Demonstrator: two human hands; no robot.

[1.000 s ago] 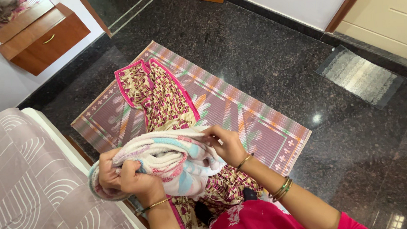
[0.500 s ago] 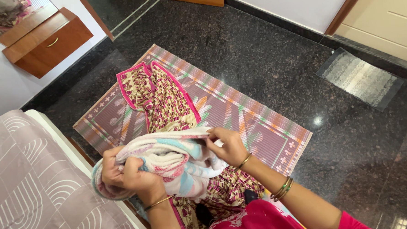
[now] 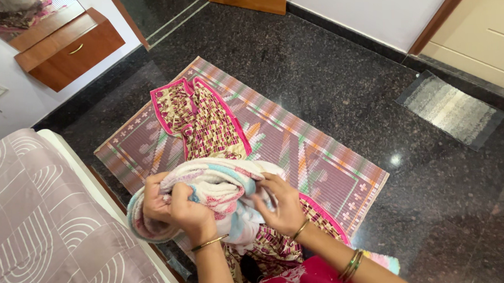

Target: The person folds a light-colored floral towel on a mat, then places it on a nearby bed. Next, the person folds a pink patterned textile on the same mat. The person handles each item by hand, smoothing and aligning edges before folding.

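Head view: left hand (image 3: 173, 210) and right hand (image 3: 282, 205) at lower centre, each grip clamped on bundled pastel towel (image 3: 220, 191) held between them. Patterned pink-edged garment (image 3: 209, 123) spread on striped mat (image 3: 315, 156), centre. Bed (image 3: 35, 236) lower left, drawer (image 3: 69, 50) upper left.

Left hand (image 3: 178, 210) and right hand (image 3: 282, 205) grip a bunched pastel towel (image 3: 223, 188) above a mat (image 3: 321, 161).

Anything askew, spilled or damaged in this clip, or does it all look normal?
Nothing stands out. Both hands, left hand and right hand, grip a bunched pastel towel above a patterned garment spread on the striped mat. No spill or tear shows.
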